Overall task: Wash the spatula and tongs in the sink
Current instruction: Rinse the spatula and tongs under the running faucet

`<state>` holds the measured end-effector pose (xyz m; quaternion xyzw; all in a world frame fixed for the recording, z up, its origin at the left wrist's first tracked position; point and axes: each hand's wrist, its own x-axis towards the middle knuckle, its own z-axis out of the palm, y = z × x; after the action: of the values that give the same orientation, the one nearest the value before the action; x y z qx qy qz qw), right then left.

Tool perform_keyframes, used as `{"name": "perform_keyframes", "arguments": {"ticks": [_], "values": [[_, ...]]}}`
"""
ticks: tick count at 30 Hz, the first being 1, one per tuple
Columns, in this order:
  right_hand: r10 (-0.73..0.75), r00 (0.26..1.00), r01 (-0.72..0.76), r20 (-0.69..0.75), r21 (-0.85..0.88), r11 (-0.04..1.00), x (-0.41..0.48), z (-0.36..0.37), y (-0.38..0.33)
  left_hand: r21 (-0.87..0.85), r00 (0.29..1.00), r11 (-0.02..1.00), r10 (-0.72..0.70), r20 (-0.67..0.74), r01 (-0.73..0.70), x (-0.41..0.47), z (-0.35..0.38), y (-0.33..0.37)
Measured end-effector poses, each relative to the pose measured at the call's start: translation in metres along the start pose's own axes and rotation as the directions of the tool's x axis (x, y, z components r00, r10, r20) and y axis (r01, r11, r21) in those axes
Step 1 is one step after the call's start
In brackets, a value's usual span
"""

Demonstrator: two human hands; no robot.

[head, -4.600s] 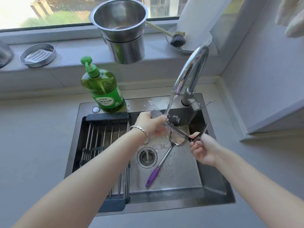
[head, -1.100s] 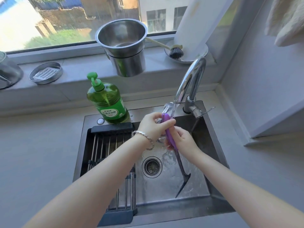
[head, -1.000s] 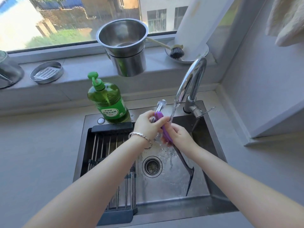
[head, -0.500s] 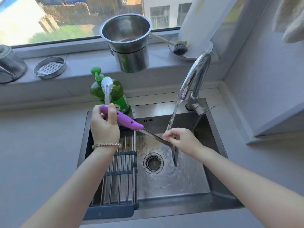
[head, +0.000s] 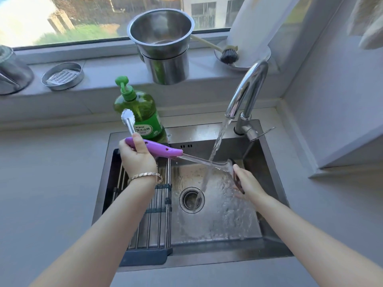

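Stainless steel sink (head: pixel 207 258), water running. Right hand (head: pixel 248 184) pinches the dark blade of the purple-handled steel spatula (head: pixel 163 151), just right of the stream. Left hand (head: pixel 137 160) clasps its handle together with the scalloped steel tongs (head: pixel 128 121), tips up. Best next: shift the blade under the curved chrome faucet (head: pixel 248 88) flow and rub both faces.

Left hand (head: pixel 137 160) hides the tongs (head: pixel 128 121) below their tips.
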<state>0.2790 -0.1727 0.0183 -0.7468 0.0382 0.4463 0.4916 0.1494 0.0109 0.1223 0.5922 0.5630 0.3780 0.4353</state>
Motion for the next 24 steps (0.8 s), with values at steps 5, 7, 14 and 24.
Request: {"name": "perform_keyframes", "arguments": {"ticks": [5,7,14,24], "values": [[0.004,0.998,-0.001,-0.056,0.046,0.999,0.003,-0.016,-0.003,-0.046,0.997,0.999,0.014,0.071,-0.01,-0.013,0.018,0.01],[0.008,0.997,-0.003,-0.072,0.061,0.998,0.003,-0.022,-0.004,-0.095,0.994,0.995,0.009,0.107,0.001,-0.017,0.023,0.013],[0.011,0.988,-0.021,-0.152,-0.059,0.998,0.001,-0.029,-0.002,-0.131,0.992,0.991,-0.005,0.128,0.022,-0.025,0.026,0.012],[-0.238,0.944,0.216,-0.227,-0.119,0.969,-0.003,0.039,-0.044,-0.161,0.925,0.976,-0.19,-0.329,0.144,0.037,-0.053,-0.035]]}}
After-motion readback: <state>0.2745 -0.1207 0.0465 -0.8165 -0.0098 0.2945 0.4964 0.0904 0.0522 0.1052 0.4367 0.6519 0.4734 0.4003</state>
